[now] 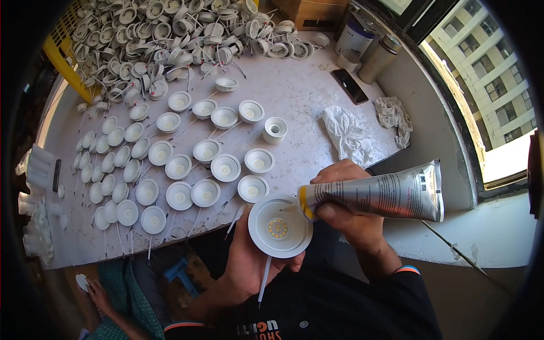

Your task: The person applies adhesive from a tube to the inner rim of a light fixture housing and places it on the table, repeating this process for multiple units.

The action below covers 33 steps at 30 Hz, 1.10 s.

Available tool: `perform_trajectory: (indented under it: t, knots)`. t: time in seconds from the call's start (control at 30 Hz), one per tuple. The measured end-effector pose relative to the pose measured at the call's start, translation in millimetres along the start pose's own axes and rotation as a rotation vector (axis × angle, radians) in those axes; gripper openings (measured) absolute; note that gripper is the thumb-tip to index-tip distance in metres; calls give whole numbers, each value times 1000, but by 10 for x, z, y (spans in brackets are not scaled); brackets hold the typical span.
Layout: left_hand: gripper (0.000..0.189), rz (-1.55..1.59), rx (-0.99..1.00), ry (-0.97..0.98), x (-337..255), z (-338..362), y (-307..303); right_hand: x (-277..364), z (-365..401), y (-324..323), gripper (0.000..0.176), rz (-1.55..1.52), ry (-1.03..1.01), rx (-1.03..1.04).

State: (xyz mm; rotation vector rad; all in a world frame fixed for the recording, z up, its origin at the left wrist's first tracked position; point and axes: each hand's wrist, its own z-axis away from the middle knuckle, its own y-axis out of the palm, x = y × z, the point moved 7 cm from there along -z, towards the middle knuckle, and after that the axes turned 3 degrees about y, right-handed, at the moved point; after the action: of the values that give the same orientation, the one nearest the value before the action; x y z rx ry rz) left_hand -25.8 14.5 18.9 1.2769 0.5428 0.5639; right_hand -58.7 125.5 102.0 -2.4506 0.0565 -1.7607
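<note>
My left hand (pixel 242 271) holds a round white downlight (pixel 262 232) from below, its face turned up. A ring of small yellow LED chips shows in the middle of its cup, and a white wire hangs down under it. My right hand (pixel 362 229) is wrapped around a silver glue tube (pixel 385 190) lying nearly level. The tube's yellow-banded end points left, and its nozzle is over the inner rim of the downlight. Just beyond my left hand, another white downlight (pixel 253 188) rests on the table.
Many downlights (pixel 179 166) stand in rows across the table (pixel 300 85), with a heap of wired white housings (pixel 170 34) behind. A white ring-shaped part (pixel 275 130), crumpled cloths (pixel 348 133), a phone (pixel 349 86) and a flask (pixel 379 59) lie right. A co-worker's hand (pixel 100 297) holds a white disc lower left.
</note>
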Motion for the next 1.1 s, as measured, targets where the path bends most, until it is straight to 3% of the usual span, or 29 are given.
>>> perform_trajectory:
  t: [0.2, 0.27, 0.4, 0.5, 0.57, 0.6, 0.67, 0.87, 1.1]
  knots:
    - [67, -11, 87, -22, -14, 59, 51, 239, -161, 215, 14, 260, -88, 139]
    - [67, -85, 118, -42, -15, 82, 52, 298, -215, 348, 11, 354, -109, 304]
    - [66, -65, 165, -29, -33, 115, 80, 286, -212, 437, 11, 384, -51, 337]
    - [66, -71, 147, -42, -28, 144, 97, 295, -180, 445, 22, 401, -134, 287]
    - [70, -123, -56, -51, -33, 162, 36, 312, -173, 460, 20, 427, -160, 288]
    - [70, -122, -55, -51, -35, 162, 12, 302, -155, 473, 20, 427, -160, 288]
    - [66, -96, 137, -51, -30, 164, 75, 268, -133, 422, 13, 379, -117, 175]
    - [66, -96, 126, -35, -31, 156, 75, 291, -158, 477, 15, 494, -61, 322]
    - [66, -117, 133, -73, -23, 159, 47, 274, -134, 423, 22, 433, -169, 221]
